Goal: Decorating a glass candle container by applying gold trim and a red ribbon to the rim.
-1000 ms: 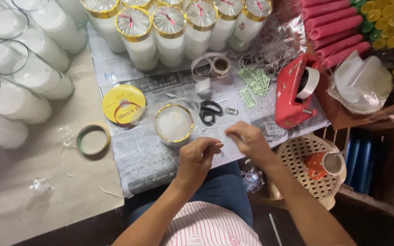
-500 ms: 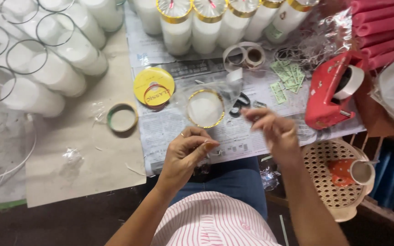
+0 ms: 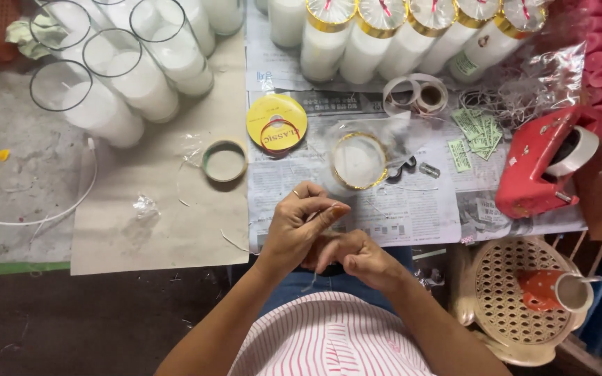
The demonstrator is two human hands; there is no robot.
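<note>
At the surface's near edge, the left hand (image 3: 301,226) pinches a thin thread (image 3: 313,278). The right hand (image 3: 357,256) curls loosely just beside it; its grip cannot be told. A gold-rimmed candle glass (image 3: 359,161) stands just beyond them.

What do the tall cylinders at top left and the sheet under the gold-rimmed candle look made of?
The tall cylinders look like clear glass, smooth and glossy, filled with white wax: see-through rims, solid white inside. The sheet under the gold-rimmed candle looks like matte newspaper: thin, grey, printed in columns.
</note>
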